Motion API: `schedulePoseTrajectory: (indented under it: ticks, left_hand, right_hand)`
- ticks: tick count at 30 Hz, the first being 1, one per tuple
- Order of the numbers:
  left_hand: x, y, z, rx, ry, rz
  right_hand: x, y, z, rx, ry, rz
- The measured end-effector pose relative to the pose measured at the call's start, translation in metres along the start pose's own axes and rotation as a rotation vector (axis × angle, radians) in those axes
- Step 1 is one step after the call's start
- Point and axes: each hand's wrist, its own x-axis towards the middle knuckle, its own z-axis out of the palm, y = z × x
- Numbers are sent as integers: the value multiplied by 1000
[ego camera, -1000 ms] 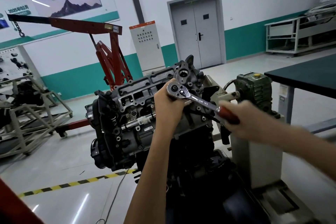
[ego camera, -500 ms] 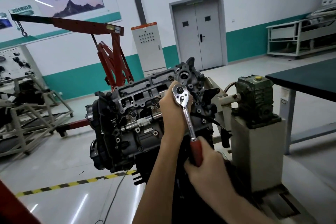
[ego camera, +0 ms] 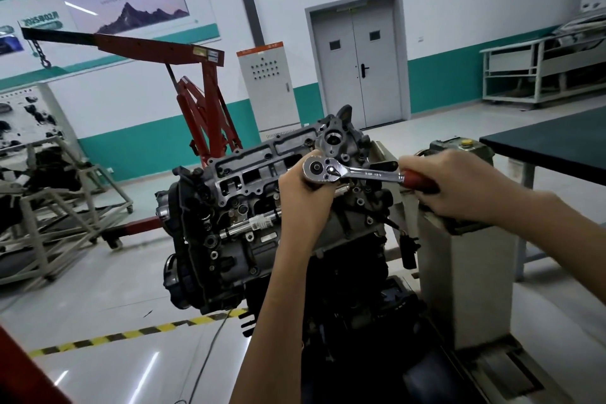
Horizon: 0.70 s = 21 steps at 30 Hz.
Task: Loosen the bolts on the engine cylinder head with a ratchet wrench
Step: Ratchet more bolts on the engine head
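Ratchet wrench (ego camera: 357, 173): left hand (ego camera: 303, 198) grips beneath its head, right hand (ego camera: 459, 184) clasps the red handle.

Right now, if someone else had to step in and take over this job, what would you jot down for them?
Left hand: fingers curled round the head of the wrench, steadying it against the engine.
Right hand: grips the wrench's red handle, which points out to the right.
Done: the wrench seems set on a bolt near the engine's upper right end; the bolt itself is hidden.
Left: swing the handle to loosen it, then do the others. How many are already loose cannot be told.
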Motion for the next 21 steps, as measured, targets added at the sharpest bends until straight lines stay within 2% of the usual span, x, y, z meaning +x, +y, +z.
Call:
schedulePoseTrajectory:
  ticks: [2, 4, 8, 11, 14, 18, 21]
  left_hand:
    - [0, -2, -1, 17, -14, 19]
    - [0, -4, 2, 42, -11, 18]
    - [-4, -5, 11, 8, 54, 5]
    - [-5, -3, 12, -65, 70, -1]
    - [0, -2, 7, -8, 28, -23]
    - [2, -3, 3, 52, -25, -27]
    - [2, -2, 1, 21, -47, -9]
  right_hand:
    - [-20, -17, 23, 124, -11, 123]
    - [-40, -50, 43, 385, 5, 249]
    - [-51, -129, 77, 814, 189, 442]
    - [-47, -155, 89, 952, 190, 464]
    - [-48, -119, 73, 772, 138, 358]
    - [-33, -30, 24, 323, -94, 116]
    - [2, 7, -11, -18, -63, -35]
